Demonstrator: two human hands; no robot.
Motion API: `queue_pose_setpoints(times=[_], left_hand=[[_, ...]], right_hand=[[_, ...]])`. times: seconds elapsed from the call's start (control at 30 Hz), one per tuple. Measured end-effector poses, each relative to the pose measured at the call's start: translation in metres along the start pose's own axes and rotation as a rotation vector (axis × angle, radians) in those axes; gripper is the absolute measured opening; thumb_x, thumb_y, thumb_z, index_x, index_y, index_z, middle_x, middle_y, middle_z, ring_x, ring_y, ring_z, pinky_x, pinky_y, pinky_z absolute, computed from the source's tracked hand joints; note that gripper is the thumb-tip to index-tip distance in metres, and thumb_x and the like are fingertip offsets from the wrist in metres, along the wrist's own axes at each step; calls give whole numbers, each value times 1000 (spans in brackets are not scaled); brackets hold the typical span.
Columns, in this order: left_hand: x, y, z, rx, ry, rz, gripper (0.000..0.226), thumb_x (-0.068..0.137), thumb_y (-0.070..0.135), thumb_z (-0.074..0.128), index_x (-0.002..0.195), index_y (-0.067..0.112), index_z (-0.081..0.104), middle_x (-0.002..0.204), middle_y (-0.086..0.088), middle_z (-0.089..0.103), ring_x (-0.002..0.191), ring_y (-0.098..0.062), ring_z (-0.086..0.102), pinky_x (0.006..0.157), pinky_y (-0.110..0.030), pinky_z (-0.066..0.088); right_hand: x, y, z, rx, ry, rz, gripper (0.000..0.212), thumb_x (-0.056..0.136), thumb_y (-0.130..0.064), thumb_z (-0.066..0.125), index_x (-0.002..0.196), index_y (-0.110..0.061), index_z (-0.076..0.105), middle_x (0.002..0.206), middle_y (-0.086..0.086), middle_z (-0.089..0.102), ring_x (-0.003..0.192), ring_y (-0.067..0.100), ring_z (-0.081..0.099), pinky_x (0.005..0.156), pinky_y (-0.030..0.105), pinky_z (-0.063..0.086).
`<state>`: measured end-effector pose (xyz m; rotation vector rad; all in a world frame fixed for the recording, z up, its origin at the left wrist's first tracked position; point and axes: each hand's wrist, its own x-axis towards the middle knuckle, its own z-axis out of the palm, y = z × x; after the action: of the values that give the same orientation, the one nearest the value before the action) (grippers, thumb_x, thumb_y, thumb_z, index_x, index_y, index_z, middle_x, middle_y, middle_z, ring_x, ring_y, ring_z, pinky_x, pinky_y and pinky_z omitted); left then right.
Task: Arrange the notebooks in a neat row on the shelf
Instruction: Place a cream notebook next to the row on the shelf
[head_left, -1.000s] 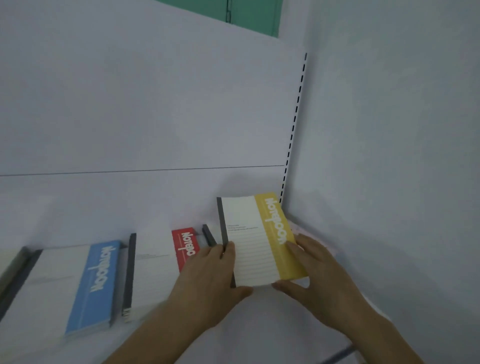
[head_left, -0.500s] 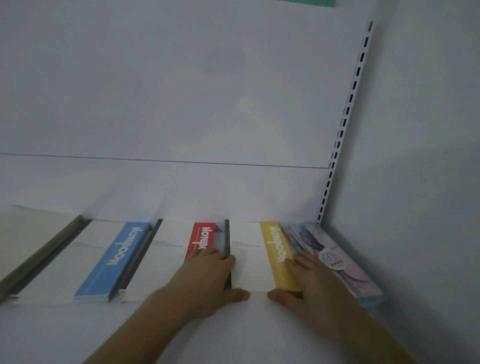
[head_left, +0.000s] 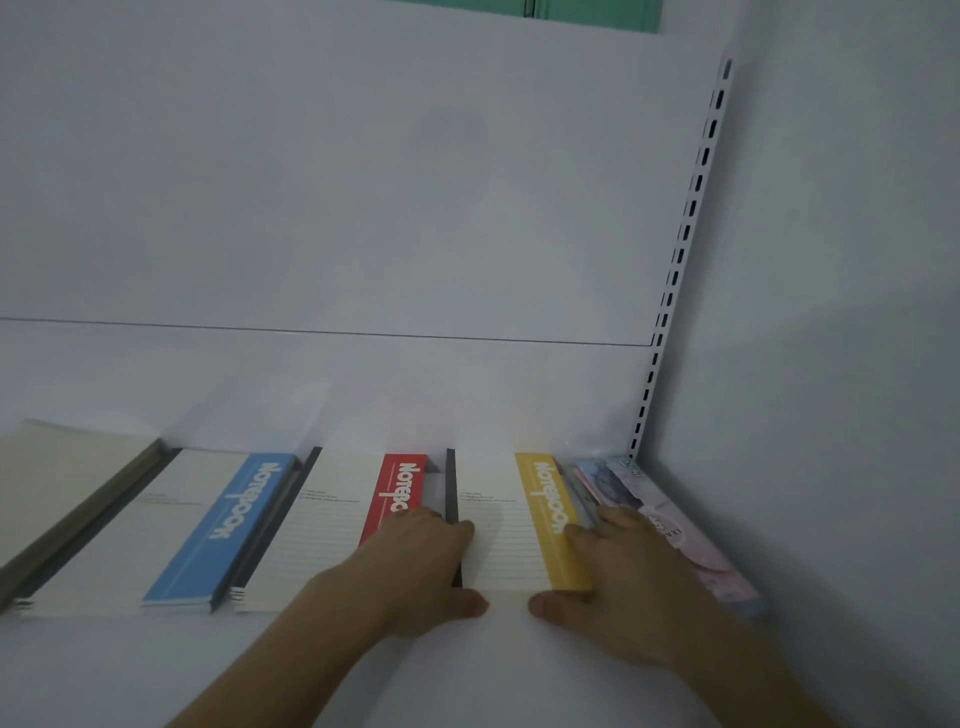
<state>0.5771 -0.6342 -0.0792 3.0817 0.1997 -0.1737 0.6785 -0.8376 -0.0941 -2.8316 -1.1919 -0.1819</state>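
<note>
Along the white shelf (head_left: 467, 670) the notebooks lie flat in a row, their far ends toward the back panel (head_left: 363, 208). Farthest left is a cream notebook (head_left: 62, 478) with a dark olive edge, partly cut off by the frame. Just beside it lies the blue-banded notebook (head_left: 228, 525), its near corner close to the shelf's front. Next comes the red-banded notebook (head_left: 337, 519), its dark spine on the left; the near end of its red band disappears under the left hand (head_left: 415, 571).

That left hand lies across the gap between the red and yellow books, fingers straight and pressed on the covers, thumb stretched along the near edge of the yellow-banded notebook (head_left: 498, 530). The yellow one sits flat, in line with its neighbours and touching them on both sides.

The right hand (head_left: 618, 587) rests on the yellow band's right side, fingers flat, thumb at the near edge, pointing toward the other thumb. Under its fingers, hard against the side wall (head_left: 831, 364), is a pale pink-and-blue book (head_left: 691, 545), possibly a small stack; the dim light makes it hard to tell. A slotted upright (head_left: 680, 270) runs up the corner.
</note>
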Motion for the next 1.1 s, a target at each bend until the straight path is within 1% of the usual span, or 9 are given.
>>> queue_pose_setpoints(times=[0.17, 0.3, 0.43, 0.57, 0.67, 0.77, 0.83, 0.93, 1.1], left_hand=[[-3, 0, 1, 61, 52, -18, 65, 84, 69, 55, 130, 24, 46, 121, -1, 55, 116, -22, 45, 101, -38, 35], [-16, 2, 3, -18, 177, -50, 95, 80, 77, 51, 153, 27, 17, 157, -1, 27, 148, -25, 15, 121, -44, 16], [-38, -2, 5, -73, 434, -132, 79, 90, 70, 41, 154, 29, 17, 162, 5, 19, 149, -17, 12, 121, -35, 8], [-71, -23, 9, -56, 503, -245, 73, 95, 65, 33, 156, 29, 12, 164, 3, 13, 151, -19, 6, 121, -37, 1], [-102, -52, 13, -72, 556, -293, 71, 95, 65, 31, 155, 28, 20, 161, 0, 25, 150, -23, 16, 122, -40, 13], [-143, -88, 14, -68, 600, -346, 70, 92, 66, 29, 145, 23, 41, 147, -4, 50, 139, -29, 41, 113, -44, 32], [-175, -116, 14, -83, 620, -382, 72, 91, 66, 27, 143, 21, 47, 144, -5, 52, 136, -29, 45, 111, -48, 39], [-232, -168, 18, -36, 655, -425, 69, 92, 63, 30, 140, 18, 50, 142, -6, 55, 135, -30, 46, 108, -49, 43], [-324, -259, 26, 14, 626, -538, 70, 92, 63, 30, 139, 16, 53, 141, -8, 56, 133, -31, 49, 107, -47, 42]], right_hand=[[-5, -5, -3, -78, -21, 17, 97, 64, -89, 22, 136, -27, 43, 135, -2, 50, 136, 24, 27, 115, 38, 18], [-11, -9, -7, -11, 84, 37, 94, 73, -88, 24, 147, -29, 30, 151, -4, 32, 144, 23, 12, 119, 38, 11], [-8, -34, -2, 75, 233, -9, 89, 80, -83, 18, 141, -25, 45, 151, 2, 38, 146, 24, 18, 117, 40, 18], [-10, -79, -1, 129, 279, -75, 84, 84, -80, 13, 151, -29, 25, 160, -3, 14, 148, 16, -4, 113, 31, -4], [-10, -117, -3, 139, 246, -122, 81, 87, -76, 11, 153, -29, 9, 162, -4, 0, 147, 16, -11, 115, 30, -6], [-11, -168, -5, 127, 251, -157, 79, 88, -75, 14, 152, -28, 17, 161, 0, 8, 148, 19, -1, 117, 34, 4], [-11, -209, -7, 120, 241, -188, 82, 84, -76, 5, 153, -31, 10, 162, -4, -2, 147, 16, -10, 115, 31, -3], [-14, -282, -14, 141, 204, -232, 90, 73, -76, -12, 152, -34, -3, 160, -7, -13, 145, 13, -18, 111, 28, -10], [-14, -411, -13, 185, 232, -320, 91, 77, -77, -8, 153, -30, 7, 161, -6, -4, 146, 14, -13, 115, 28, -5]])
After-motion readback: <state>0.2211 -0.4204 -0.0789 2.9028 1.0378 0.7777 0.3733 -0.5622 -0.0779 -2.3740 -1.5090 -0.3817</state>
